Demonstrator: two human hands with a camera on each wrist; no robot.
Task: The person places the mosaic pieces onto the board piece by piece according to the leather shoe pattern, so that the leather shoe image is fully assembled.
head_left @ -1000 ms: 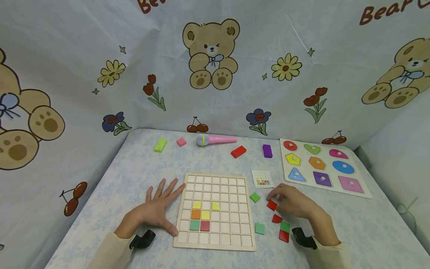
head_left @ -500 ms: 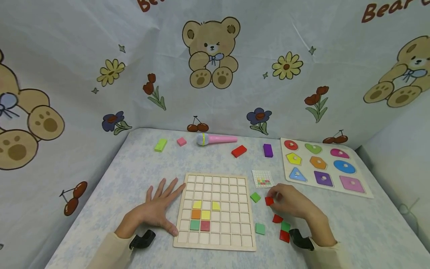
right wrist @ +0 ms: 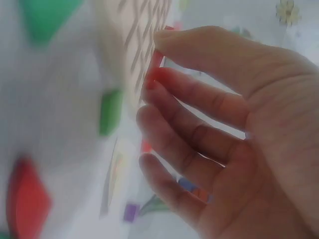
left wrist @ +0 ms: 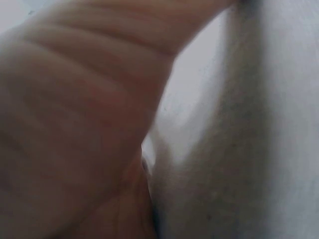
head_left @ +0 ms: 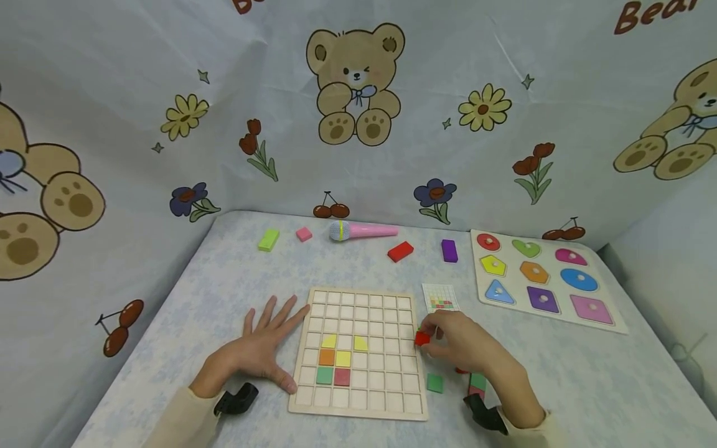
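A red square tile point(head_left: 422, 338) is pinched between thumb and fingers of my right hand point(head_left: 459, 339), at the right edge of the wooden grid board point(head_left: 386, 381). In the right wrist view the same red tile point(right wrist: 157, 59) shows between the thumb and fingertips. My left hand point(head_left: 260, 345) lies with fingers spread against the board's left edge, thumb at its lower corner. Set into the board are two yellow cut-corner tiles, a yellow square point(head_left: 342, 358), an orange square point(head_left: 327, 356), a green square point(head_left: 324, 375) and a dark red square point(head_left: 342, 376).
Right of the board lie a green tile point(head_left: 434, 383) and more red and green tiles point(head_left: 477, 381), partly under the right arm. A pattern card point(head_left: 440, 297) and a shape puzzle point(head_left: 521, 298) sit farther back. Behind are a toy microphone point(head_left: 364, 231) and several coloured blocks.
My right hand has picked up the red tile and carried it left to the board's edge, now covering most of a green tile. My left hand has stayed put.
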